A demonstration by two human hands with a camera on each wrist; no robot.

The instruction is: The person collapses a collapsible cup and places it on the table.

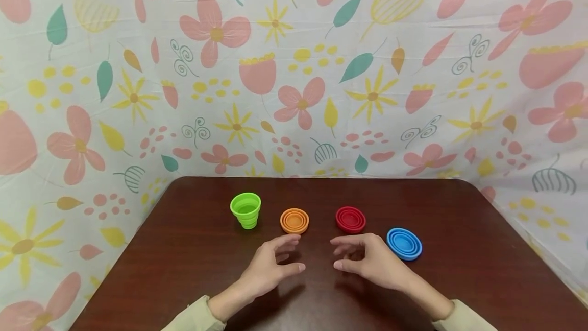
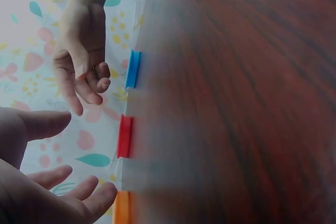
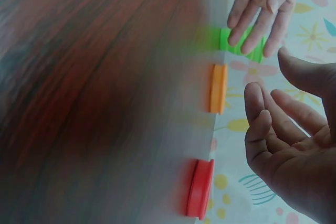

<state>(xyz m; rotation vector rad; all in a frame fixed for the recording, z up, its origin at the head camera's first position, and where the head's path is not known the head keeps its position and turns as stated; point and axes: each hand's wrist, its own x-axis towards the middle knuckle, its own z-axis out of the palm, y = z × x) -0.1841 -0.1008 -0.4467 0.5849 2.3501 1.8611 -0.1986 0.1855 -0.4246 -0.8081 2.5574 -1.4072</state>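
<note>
My left hand (image 1: 268,264) hovers over the table with relaxed fingers, holding nothing. Just beyond its fingertips lies an orange collapsible cup (image 1: 294,221), folded flat. My right hand (image 1: 374,262) faces it, fingers loosely bent and nothing in them. Past its fingertips is a flattened red collapsible cup (image 1: 350,219); a flattened blue collapsible cup (image 1: 404,243) lies to its right. Farther left, a green collapsible cup (image 1: 245,210) stands expanded with its wide mouth up. In the right wrist view, the left hand's fingers partly cover the green cup (image 3: 256,51).
The dark brown wooden table (image 1: 193,249) has rounded far corners. Behind it and along both sides hangs a white cloth (image 1: 303,142) printed with flowers and leaves. The cups form a loose row across the table.
</note>
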